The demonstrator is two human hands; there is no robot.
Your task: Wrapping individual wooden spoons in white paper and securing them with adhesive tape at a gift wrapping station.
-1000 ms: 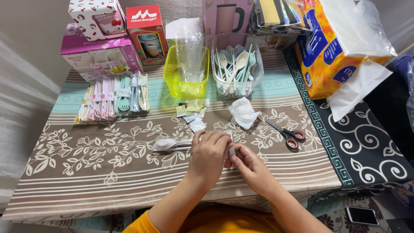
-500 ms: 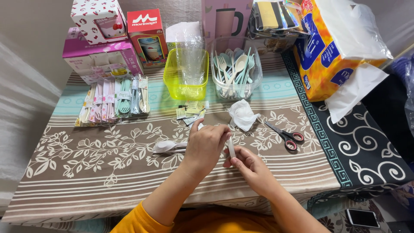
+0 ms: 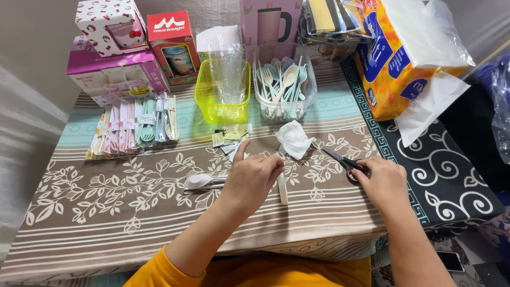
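At the near edge of the desk (image 3: 79, 234), the left hand (image 3: 254, 178) lies curled, knuckles up, over the handles of some pale spoons (image 3: 204, 181) and against a slim white strip (image 3: 282, 187); whether the fingers actually pinch anything I cannot tell, since the palm hides them. The right hand (image 3: 383, 180) has landed on the scissors (image 3: 345, 162), fingers closed over the handles, the blades pointing up and left toward a crumpled tissue (image 3: 294, 139).

The likeliest trouble seems to be the scissors: lifted in a hurry, the blades could snag the tissue or scatter the small paper labels (image 3: 229, 137) lying just above the left hand. The spoons rest loose on the patterned cloth, so a sideways nudge from the left wrist could push them off their spot. A swing of the right elbow might also catch the big tissue pack (image 3: 396, 69) standing at the far right.
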